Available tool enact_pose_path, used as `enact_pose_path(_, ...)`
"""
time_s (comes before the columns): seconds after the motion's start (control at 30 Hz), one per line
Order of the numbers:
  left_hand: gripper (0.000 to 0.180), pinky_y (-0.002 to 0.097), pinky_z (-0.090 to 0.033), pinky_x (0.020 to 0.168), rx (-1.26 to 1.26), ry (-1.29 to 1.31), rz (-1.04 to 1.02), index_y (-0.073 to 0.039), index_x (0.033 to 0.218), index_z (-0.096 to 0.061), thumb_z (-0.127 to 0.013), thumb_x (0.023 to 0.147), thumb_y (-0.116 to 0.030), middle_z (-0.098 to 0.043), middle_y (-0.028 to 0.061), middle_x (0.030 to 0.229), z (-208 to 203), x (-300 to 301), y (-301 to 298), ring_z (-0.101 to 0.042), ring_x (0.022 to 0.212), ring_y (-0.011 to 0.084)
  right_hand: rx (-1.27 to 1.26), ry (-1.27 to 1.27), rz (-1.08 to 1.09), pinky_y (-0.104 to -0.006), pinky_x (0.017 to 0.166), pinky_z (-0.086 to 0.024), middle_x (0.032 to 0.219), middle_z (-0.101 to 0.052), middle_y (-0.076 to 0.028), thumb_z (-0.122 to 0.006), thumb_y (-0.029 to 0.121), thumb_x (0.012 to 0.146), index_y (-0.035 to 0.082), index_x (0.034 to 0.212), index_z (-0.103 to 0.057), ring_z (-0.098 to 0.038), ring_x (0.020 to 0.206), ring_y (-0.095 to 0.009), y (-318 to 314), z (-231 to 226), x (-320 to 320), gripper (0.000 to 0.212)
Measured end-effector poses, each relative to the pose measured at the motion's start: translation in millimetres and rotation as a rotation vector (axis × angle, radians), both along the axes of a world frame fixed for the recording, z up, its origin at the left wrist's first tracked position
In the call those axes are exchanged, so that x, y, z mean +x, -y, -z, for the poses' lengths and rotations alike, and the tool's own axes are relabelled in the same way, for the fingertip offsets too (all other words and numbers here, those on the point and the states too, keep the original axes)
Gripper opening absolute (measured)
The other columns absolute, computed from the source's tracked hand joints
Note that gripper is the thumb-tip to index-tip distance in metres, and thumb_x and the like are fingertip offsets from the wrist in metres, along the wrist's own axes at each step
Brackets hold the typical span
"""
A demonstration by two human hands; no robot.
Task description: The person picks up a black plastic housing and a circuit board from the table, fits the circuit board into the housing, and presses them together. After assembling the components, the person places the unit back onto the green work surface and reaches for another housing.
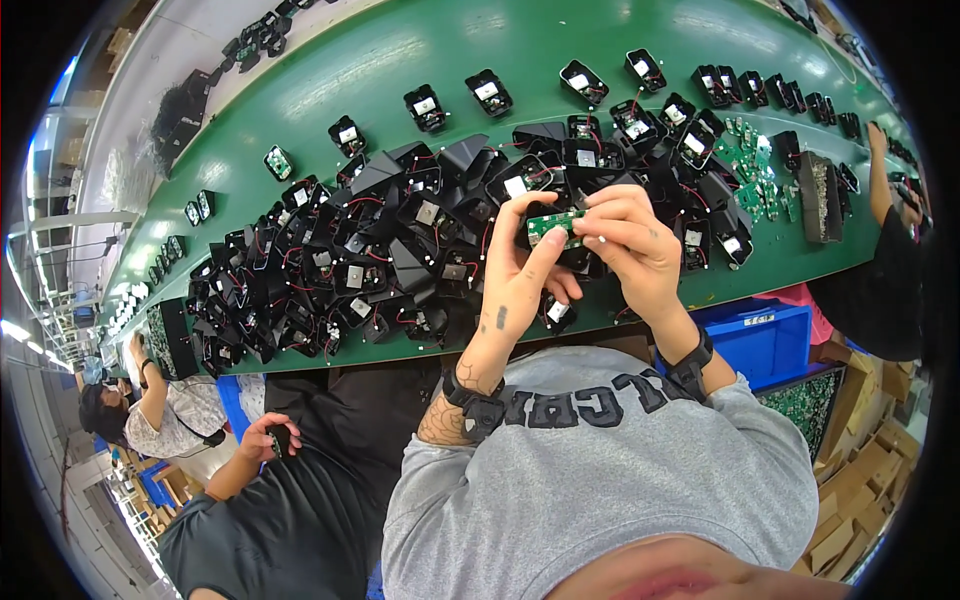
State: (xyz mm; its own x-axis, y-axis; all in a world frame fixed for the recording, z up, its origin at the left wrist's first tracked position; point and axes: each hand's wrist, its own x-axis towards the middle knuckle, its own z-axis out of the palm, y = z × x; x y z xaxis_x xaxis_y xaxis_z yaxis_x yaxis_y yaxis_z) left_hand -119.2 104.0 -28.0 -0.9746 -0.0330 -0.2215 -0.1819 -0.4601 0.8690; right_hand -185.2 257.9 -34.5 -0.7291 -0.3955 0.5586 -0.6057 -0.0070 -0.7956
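Note:
A small green circuit board [543, 233] is held above the heap, in front of my chest. My left hand [522, 268] grips it, the thumb lying across its face and the fingers behind. At the board's right end, my right hand [637, 240] is closed in a pinch; the fingertips hide what is between them. Right behind and below both hands lie open black plastic housings [425, 215] in a large pile, many with red wires, white plugs and a silvery square part inside.
A green worktable [330, 95] carries a spaced row of housings along its far side. Loose green boards [757, 170] lie to the right by a long dark box [820, 200]. A blue crate [755, 340] stands below the edge. Co-workers sit left [290, 500] and right [870, 280].

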Motion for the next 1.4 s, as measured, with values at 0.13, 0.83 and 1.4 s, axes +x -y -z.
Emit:
enact_pose_path(0.13, 0.04, 0.0264, -0.057, 0.055, 0.107, 0.015, -0.034, -0.008, 0.129, -0.039, -0.056, 0.092, -0.012, -0.057, 0.0122, 0.099, -2, 0, -1, -0.068, 0.066, 0.0221, 0.076, -0.018, -0.003, -0.0357, 0.089, -0.041, 0.089, -0.066, -0.004, -0.067, -0.005, 0.074, 0.004, 0.1, -0.07, -0.055, 0.101, -0.027, 0, -9, 0, 0.028)
enact_pose_path(0.83, 0.047, 0.0259, -0.058, 0.07, -0.412, -0.268, -0.25, 0.0, 0.122, -0.05, -0.062, 0.076, 0.006, -0.062, 0.0106, 0.113, -7, 1, -1, -0.069, 0.084, 0.017, 0.208, 0.088, 0.039, -0.0378, 0.093, -0.038, 0.087, -0.06, -0.002, -0.073, 0.006, 0.07, 0.009, 0.086, -0.071, -0.048, 0.109, -0.026, -2, -17, -5, 0.016)
enact_pose_path(1.4, 0.05, 0.0257, -0.054, 0.064, -0.912, -0.43, -0.308, -0.005, 0.116, -0.058, -0.071, 0.068, 0.0, -0.063, 0.0096, 0.104, -3, 2, -1, -0.064, 0.081, 0.0157, 0.249, 0.07, 0.045, -0.0386, 0.093, -0.037, 0.081, -0.056, -0.002, -0.071, 0.005, 0.067, 0.006, 0.073, -0.062, -0.048, 0.105, -0.026, 2, -17, -4, 0.011)
